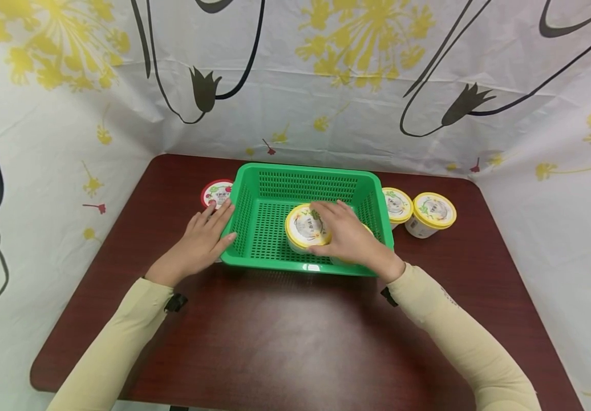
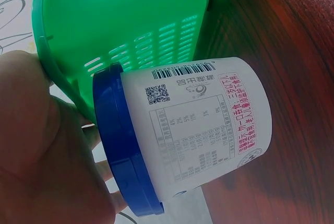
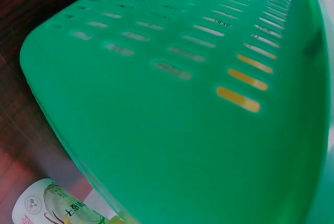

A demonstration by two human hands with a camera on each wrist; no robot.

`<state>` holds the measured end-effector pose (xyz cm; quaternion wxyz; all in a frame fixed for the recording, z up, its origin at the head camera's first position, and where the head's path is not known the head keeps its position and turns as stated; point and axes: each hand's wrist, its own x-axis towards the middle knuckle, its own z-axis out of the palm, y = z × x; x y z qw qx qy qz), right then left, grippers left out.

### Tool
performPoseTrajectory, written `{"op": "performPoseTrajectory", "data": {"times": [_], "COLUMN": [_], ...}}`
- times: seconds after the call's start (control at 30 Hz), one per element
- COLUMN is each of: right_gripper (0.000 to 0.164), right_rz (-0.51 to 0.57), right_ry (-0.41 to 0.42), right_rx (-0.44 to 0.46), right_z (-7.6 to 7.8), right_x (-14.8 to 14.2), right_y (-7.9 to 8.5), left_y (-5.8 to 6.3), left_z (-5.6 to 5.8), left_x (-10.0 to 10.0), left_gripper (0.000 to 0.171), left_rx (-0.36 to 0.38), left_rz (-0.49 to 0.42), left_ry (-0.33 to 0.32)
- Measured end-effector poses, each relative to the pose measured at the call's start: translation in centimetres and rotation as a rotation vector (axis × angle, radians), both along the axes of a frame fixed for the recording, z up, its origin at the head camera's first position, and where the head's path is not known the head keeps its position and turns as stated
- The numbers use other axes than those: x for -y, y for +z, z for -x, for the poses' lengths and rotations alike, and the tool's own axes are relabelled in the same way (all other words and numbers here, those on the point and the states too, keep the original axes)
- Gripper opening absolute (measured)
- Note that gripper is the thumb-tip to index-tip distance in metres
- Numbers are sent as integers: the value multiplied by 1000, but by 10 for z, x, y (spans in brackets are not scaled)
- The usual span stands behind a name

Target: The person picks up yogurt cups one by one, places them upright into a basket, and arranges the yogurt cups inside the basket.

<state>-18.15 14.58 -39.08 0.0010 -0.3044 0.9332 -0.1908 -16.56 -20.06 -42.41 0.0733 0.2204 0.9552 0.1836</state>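
Note:
A green slotted basket (image 1: 275,264) stands on the table. My right hand (image 1: 349,234) reaches over its front right side and grips a tub with a yellow lid (image 1: 304,224), thumb and fingers spread round the lid. Beneath that hand, a second yellow-lidded tub (image 1: 368,229) in the basket is mostly hidden. My left hand (image 1: 200,242) lies at the basket's left rim with fingers extended. In the left wrist view, a white tub with a blue lid (image 2: 209,125) stands beside the basket, close by this hand; the hand hides most of it from the head view.
A red-lidded tub (image 1: 217,190) sits left of the basket, partly behind the left fingers. Two more yellow-lidded tubs, one near (image 1: 397,204) and one farther right (image 1: 433,214), stand right of the basket. Patterned cloth (image 1: 285,85) hangs behind the dark red table (image 1: 275,337).

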Motion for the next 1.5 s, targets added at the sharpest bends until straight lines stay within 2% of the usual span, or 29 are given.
{"op": "performPoseTrajectory", "data": {"times": [0.9, 1.5], "right_gripper": [92, 88], "right_rz": [-14, -78], "right_ry": [23, 22], "right_rx": [31, 54], "right_z": [-1, -3], "right_x": [5, 5], "right_y": [-14, -18], "left_y": [0, -2], "left_z": [0, 0], "left_x": [0, 0], "left_gripper": [69, 69], "left_rx": [-9, -15], "left_rz": [7, 3], "left_ry": [-5, -2]}}
